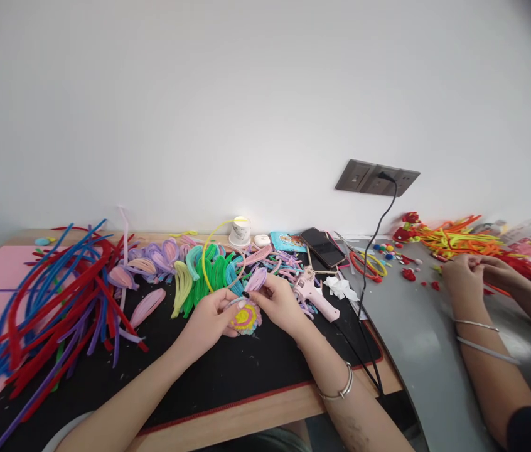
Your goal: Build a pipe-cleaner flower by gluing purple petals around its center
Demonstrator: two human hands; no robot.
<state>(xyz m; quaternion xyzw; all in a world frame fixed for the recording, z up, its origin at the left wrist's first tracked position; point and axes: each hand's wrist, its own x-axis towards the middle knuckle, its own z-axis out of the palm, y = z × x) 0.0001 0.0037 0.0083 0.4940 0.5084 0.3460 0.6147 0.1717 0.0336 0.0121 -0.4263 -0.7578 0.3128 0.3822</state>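
Just above the black mat, my left hand [216,317] is closed around the edge of a round pipe-cleaner flower [245,319] with a yellow and pink spiral middle and a pale bluish rim. My right hand [280,306] is closed at the flower's upper right, its dark-nailed fingertip meeting a looped light purple pipe-cleaner petal [257,279]. Part of the flower and the petal's lower end are hidden by the fingers. Behind the hands lie bunches of green pipe-cleaner loops [209,276] and a yellow pipe cleaner [204,257] that arcs upward.
A pink glue gun [318,296] rests right of my hands, its cord running to the wall socket [377,178]. Red, blue and purple pipe cleaners [72,295] heap at left. A paper cup [240,232] and phone [323,247] stand behind. Another person's hands [470,276] work at right.
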